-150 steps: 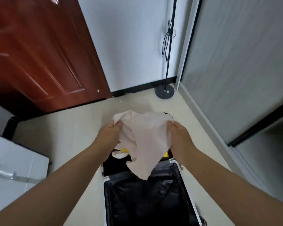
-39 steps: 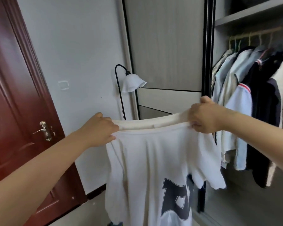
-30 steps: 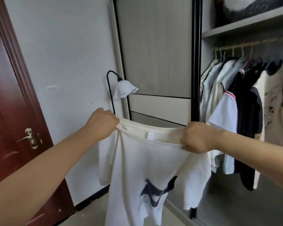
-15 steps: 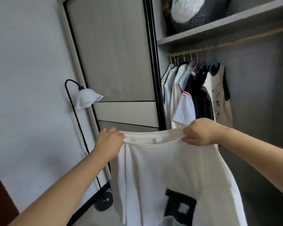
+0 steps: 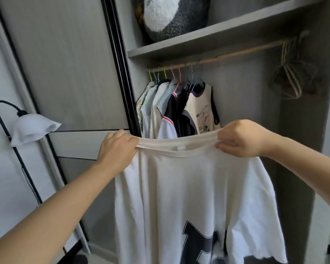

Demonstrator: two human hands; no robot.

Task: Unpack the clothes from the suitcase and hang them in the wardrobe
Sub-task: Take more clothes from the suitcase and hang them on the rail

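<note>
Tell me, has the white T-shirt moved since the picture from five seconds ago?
Yes. The white T-shirt was bunched above the suitcase; now both hands hold it up by the collar before the open wardrobe.

Two hands are in view, left hand point(image 5: 117, 147) and right hand point(image 5: 240, 138), with one white shirt point(image 5: 189, 187) between them. One rail point(image 5: 227, 55) carries one bunch of hung clothes point(image 5: 175, 109), too overlapped to count, and one cluster of bare hangers point(image 5: 291, 77), also uncountable. One shelf point(image 5: 217, 33) bears one plush point(image 5: 171, 16). One lamp point(image 5: 32, 126) stands left.
</note>
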